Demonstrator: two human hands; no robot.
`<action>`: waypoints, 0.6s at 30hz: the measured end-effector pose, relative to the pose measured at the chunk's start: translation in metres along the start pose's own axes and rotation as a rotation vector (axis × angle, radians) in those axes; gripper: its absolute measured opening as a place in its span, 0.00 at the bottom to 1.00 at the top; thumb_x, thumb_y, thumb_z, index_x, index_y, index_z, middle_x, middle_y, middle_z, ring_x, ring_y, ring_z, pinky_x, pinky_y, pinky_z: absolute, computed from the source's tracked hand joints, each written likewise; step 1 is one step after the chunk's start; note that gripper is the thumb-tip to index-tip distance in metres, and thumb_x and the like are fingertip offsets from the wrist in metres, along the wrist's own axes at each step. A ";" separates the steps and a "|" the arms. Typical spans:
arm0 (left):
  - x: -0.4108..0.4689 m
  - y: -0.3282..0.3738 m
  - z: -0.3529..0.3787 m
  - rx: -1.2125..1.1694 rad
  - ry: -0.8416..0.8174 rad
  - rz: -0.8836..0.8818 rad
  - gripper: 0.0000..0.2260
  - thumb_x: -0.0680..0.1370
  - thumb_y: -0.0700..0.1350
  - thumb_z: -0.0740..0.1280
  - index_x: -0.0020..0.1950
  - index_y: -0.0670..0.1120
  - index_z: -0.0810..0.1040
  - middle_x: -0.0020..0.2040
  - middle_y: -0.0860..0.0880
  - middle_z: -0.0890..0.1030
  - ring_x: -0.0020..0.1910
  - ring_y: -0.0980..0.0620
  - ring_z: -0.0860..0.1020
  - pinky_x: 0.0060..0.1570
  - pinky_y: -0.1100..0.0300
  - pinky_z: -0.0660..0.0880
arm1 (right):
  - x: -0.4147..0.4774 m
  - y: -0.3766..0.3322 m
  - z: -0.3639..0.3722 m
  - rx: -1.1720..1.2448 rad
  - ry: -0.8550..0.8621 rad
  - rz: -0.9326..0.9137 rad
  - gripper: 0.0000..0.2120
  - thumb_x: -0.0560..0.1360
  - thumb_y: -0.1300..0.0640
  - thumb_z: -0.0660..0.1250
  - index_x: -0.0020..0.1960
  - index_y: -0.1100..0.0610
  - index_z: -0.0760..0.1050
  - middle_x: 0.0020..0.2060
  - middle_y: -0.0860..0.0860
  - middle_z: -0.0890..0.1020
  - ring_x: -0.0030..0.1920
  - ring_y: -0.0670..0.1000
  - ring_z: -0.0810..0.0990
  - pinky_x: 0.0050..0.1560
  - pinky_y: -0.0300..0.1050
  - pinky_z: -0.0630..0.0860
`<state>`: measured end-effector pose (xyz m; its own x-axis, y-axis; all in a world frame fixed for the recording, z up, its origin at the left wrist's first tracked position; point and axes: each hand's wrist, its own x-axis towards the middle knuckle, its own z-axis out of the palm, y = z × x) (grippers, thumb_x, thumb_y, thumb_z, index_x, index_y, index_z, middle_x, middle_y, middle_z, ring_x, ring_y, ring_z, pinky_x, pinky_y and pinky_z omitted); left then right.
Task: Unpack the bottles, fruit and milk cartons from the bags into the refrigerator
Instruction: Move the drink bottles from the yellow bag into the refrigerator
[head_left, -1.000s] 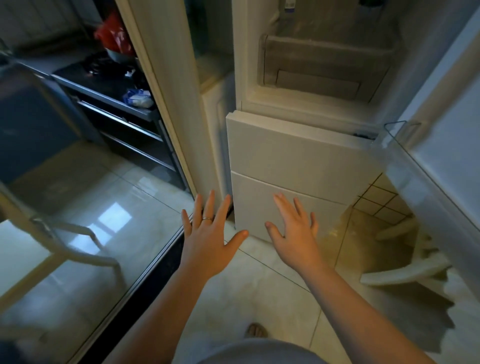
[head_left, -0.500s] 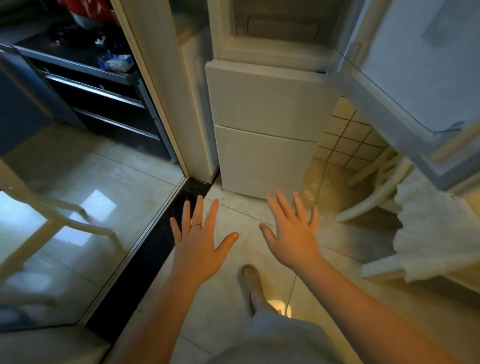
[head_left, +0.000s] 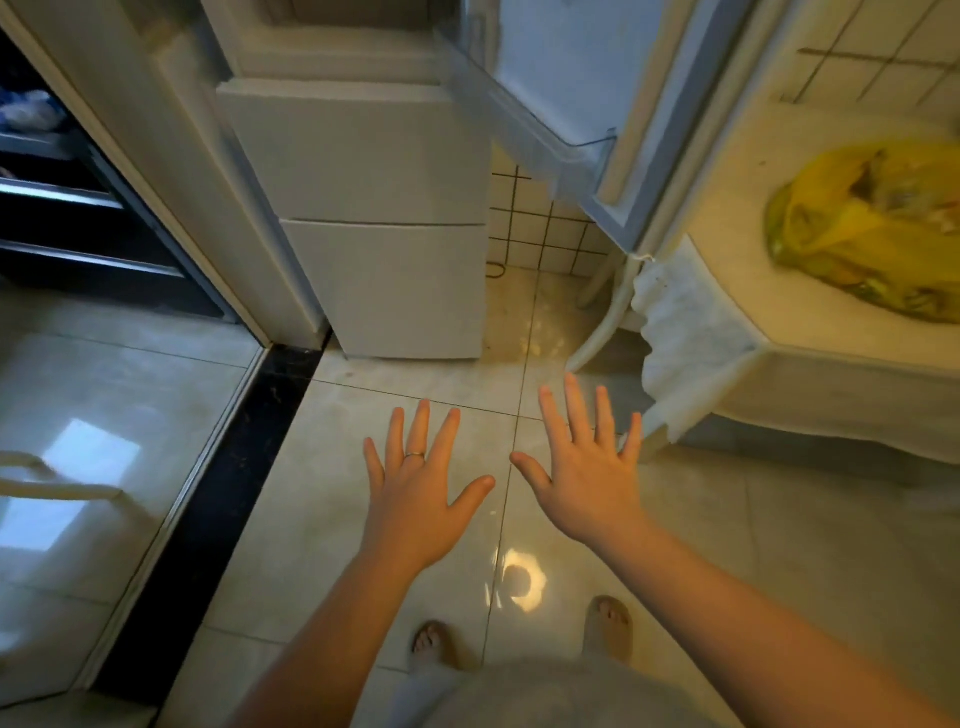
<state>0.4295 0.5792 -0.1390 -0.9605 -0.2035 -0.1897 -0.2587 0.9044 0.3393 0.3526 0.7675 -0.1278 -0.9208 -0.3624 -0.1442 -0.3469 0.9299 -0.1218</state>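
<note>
**tilefan:** ok so what are the hands doing, holding anything?

**fridgewatch:** nope. The left hand (head_left: 415, 499) and right hand (head_left: 587, 467) both hover palm-down in front of the refrigerator (head_left: 363, 156), low near its base. Fingers are spread wide and straight, gripping nothing. They're side by side, thumbs close but not touching. There's a ring (head_left: 414, 455) on the left one.

**tilefan:** and the groceries?

**fridgewatch:** all I can spot is a yellow bag (head_left: 872, 228), slumped on a table (head_left: 753, 322) with a white cloth. That's to the right of the refrigerator, just past its door (head_left: 571, 67), which is swung open. The bag is well apart from both hands, and it's too blurry to tell what's inside. The refrigerator's lower drawers (head_left: 384, 291) sit shut. The person's feet (head_left: 608, 623) are on the tiles in front of the refrigerator.
</note>
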 end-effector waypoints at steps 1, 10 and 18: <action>0.004 0.019 0.006 0.005 -0.005 0.005 0.39 0.74 0.75 0.44 0.80 0.59 0.38 0.81 0.52 0.33 0.78 0.47 0.29 0.75 0.39 0.33 | -0.003 0.020 -0.001 -0.005 0.002 0.013 0.39 0.75 0.27 0.37 0.79 0.43 0.33 0.79 0.47 0.32 0.78 0.58 0.32 0.73 0.68 0.33; 0.042 0.242 0.091 0.018 0.024 0.065 0.38 0.76 0.72 0.50 0.81 0.59 0.42 0.82 0.51 0.37 0.79 0.47 0.32 0.75 0.38 0.34 | -0.027 0.261 -0.021 0.000 0.036 0.104 0.39 0.76 0.27 0.40 0.80 0.44 0.34 0.78 0.47 0.31 0.78 0.59 0.33 0.73 0.71 0.37; 0.051 0.438 0.140 -0.027 0.066 0.091 0.37 0.77 0.71 0.53 0.81 0.59 0.45 0.82 0.51 0.40 0.79 0.47 0.34 0.75 0.38 0.36 | -0.053 0.462 -0.072 0.019 0.027 0.122 0.39 0.75 0.26 0.37 0.79 0.44 0.32 0.79 0.48 0.32 0.78 0.58 0.32 0.74 0.71 0.36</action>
<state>0.2812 1.0169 -0.1293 -0.9845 -0.1463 -0.0963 -0.1721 0.9099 0.3774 0.2283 1.2211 -0.1055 -0.9605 -0.2443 -0.1331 -0.2285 0.9657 -0.1234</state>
